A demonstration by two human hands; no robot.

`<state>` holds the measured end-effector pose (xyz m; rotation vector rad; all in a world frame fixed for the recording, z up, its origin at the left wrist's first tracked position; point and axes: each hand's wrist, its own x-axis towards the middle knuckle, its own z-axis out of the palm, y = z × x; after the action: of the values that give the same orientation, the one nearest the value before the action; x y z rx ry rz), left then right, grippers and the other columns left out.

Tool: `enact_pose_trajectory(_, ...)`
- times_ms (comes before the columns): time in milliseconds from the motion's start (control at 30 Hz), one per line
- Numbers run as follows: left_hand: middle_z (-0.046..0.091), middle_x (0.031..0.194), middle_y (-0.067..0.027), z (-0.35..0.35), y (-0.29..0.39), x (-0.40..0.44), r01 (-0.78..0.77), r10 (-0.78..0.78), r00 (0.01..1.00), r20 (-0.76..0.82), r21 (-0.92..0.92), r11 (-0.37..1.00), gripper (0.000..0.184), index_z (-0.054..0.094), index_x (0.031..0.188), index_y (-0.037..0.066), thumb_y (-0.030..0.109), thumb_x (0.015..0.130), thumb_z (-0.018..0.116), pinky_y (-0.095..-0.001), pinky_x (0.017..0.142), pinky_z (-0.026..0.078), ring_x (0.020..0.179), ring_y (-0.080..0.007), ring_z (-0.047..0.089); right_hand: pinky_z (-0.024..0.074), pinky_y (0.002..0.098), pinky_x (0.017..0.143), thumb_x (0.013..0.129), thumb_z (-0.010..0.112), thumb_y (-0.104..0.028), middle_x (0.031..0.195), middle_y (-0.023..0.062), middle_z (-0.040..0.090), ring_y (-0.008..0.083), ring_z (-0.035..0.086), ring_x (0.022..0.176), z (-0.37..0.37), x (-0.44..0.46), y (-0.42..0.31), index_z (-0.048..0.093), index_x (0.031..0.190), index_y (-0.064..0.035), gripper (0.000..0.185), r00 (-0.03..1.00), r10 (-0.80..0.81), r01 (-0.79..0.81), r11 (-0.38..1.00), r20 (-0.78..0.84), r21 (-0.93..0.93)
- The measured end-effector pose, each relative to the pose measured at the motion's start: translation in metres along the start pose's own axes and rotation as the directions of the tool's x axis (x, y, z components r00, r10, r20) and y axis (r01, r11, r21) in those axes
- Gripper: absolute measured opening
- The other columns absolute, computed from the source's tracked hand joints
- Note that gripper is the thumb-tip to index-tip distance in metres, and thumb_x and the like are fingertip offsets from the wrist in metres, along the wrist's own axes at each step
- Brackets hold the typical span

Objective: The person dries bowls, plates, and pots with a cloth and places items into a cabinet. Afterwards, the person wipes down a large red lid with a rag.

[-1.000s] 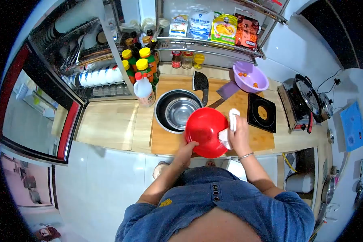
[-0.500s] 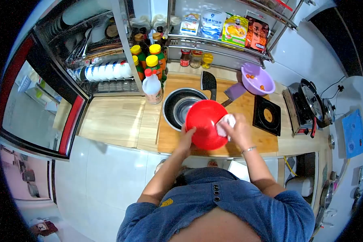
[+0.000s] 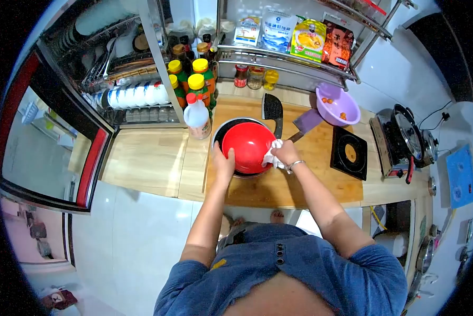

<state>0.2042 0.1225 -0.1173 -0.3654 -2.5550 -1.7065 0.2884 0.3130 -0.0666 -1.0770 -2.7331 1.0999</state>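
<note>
A red bowl (image 3: 246, 146) is over the dark-lined basin with a pale rim (image 3: 218, 135), covering most of it. I cannot tell whether the bowl touches what lies beneath. My left hand (image 3: 224, 163) grips the bowl's left edge, thumb on the red surface. Bunched in my right hand (image 3: 287, 152) is a white cloth (image 3: 270, 158), at the bowl's right edge. Behind the bowl, a cleaver with a dark patterned blade (image 3: 272, 107) and a second broad-bladed knife (image 3: 308, 121) rest on the wooden board (image 3: 315, 181).
A white bottle with red cap (image 3: 197, 118) stands left of the basin, near several yellow-capped bottles. To the right are a purple basin (image 3: 347, 117) with small orange fruits, a black square plate (image 3: 348, 168) and a stove (image 3: 389, 150). A metal rack (image 3: 284, 55) holds packets above.
The red bowl has moved left and away from me, from the front of the basin to over it. Both hands moved with it, and the metal bowl inside the basin is now hidden.
</note>
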Motion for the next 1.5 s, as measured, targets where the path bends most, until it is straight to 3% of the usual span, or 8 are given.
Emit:
enact_pose_trajectory(133, 0.046, 0.110, -0.0230, -0.025, 0.012, -0.009, -0.045, 0.080, 0.986, -0.148, 0.226, 0.973, 0.048, 0.037, 0.115, -0.008, 0.018, 0.078, 0.054, -0.0368, 0.092, 0.031, 0.106, -0.0325, 0.043, 0.0453, 0.0395, 0.069, 0.064, 0.059, -0.028, 0.077, 0.0266, 0.057, 0.0362, 0.058, 0.076, 0.005, 0.009, 0.010, 0.058, 0.075, 0.0065, 0.036, 0.994, -0.095, 0.088, 0.990, 0.063, 0.106)
enact_pose_trajectory(233, 0.044, 0.113, -0.0267, -0.016, -0.021, -0.008, 0.363, -0.366, 0.931, -0.009, -0.104, 0.926, 0.044, 0.039, 0.113, -0.007, 0.014, 0.077, 0.055, -0.0375, 0.092, 0.031, 0.110, -0.0360, 0.040, 0.0444, 0.0342, 0.070, 0.075, 0.054, -0.039, 0.084, 0.0198, 0.060, 0.0260, 0.058, 0.077, 0.014, 0.020, 0.035, 0.057, 0.086, 0.0062, 0.046, 0.985, -0.037, -0.019, 0.944, 0.166, 0.329)
enact_pose_trajectory(400, 0.054, 0.097, -0.0222, -0.016, -0.023, -0.016, 0.416, -0.356, 0.901, 0.248, -0.256, 0.873, 0.035, 0.040, 0.110, -0.007, 0.009, 0.080, 0.051, -0.0345, 0.073, 0.045, 0.086, -0.0319, 0.055, 0.0415, 0.0250, 0.073, 0.085, 0.043, -0.032, 0.093, 0.0088, 0.058, 0.0151, 0.053, 0.082, 0.016, 0.002, 0.059, 0.053, 0.103, 0.0038, 0.041, 0.978, 0.070, -0.191, 0.665, 0.195, 0.722)
enact_pose_trajectory(533, 0.057, 0.085, -0.0171, -0.019, -0.003, -0.029, 0.649, -0.481, 0.761, 0.435, -0.487, 0.585, 0.023, 0.044, 0.101, -0.006, 0.007, 0.082, 0.047, -0.0313, 0.049, 0.053, 0.064, -0.0259, 0.061, 0.0391, 0.0238, 0.079, 0.081, 0.049, -0.018, 0.099, 0.0090, 0.056, 0.0146, 0.050, 0.090, 0.007, -0.025, 0.080, 0.051, 0.107, 0.0040, 0.034, 0.947, -0.016, -0.153, 0.856, 0.321, 0.494)
enact_pose_trajectory(867, 0.057, 0.087, -0.0127, -0.011, 0.040, -0.164, 0.532, -0.515, 0.829, 0.219, -0.594, 0.603, 0.022, 0.044, 0.103, -0.002, 0.007, 0.083, 0.044, -0.0283, 0.050, 0.054, 0.067, -0.0199, 0.060, 0.0429, 0.0274, 0.068, 0.076, 0.058, -0.020, 0.088, 0.0081, 0.058, 0.0156, 0.053, 0.077, -0.009, -0.085, 0.093, 0.052, 0.101, 0.0029, 0.034, 0.837, -0.036, -0.270, 0.840, 0.545, 0.470)
enact_pose_trajectory(1000, 0.056, 0.087, -0.0129, -0.018, 0.072, -0.253, 0.474, -0.582, 0.808, 0.087, -0.683, 0.556, 0.024, 0.042, 0.104, -0.003, 0.009, 0.083, 0.047, -0.0257, 0.046, 0.052, 0.064, -0.0185, 0.060, 0.0413, 0.0355, 0.078, 0.076, 0.057, -0.028, 0.098, 0.0183, 0.057, 0.0283, 0.054, 0.090, -0.019, -0.133, 0.129, 0.050, 0.108, -0.0033, 0.041, 0.821, -0.282, 0.190, 0.955, 0.496, 0.229)
enact_pose_trajectory(1200, 0.056, 0.087, -0.0092, -0.018, 0.044, -0.390, 0.544, -0.775, 0.625, -0.092, -0.662, 0.516, 0.024, 0.047, 0.102, 0.000, 0.012, 0.082, 0.051, -0.0237, 0.051, 0.047, 0.063, -0.0124, 0.055, 0.0403, 0.0379, 0.082, 0.075, 0.055, -0.030, 0.103, 0.0202, 0.055, 0.0328, 0.053, 0.095, 0.037, -0.201, 0.207, 0.048, 0.110, -0.0027, 0.045, 0.706, -0.293, 0.069, 0.935, 0.645, 0.349)
enact_pose_trajectory(1500, 0.057, 0.081, -0.0089, 0.039, -0.084, -0.448, 0.462, -0.650, 0.704, -0.287, -0.510, 0.725, 0.020, 0.048, 0.099, 0.000, 0.007, 0.081, 0.051, -0.0264, 0.062, 0.045, 0.071, -0.0154, 0.055, 0.0390, 0.0316, 0.084, 0.077, 0.055, -0.017, 0.113, 0.0177, 0.047, 0.0262, 0.049, 0.100, 0.128, -0.199, 0.286, 0.035, 0.121, 0.0006, 0.051, 0.699, -0.056, -0.094, 0.981, 0.713, 0.169)
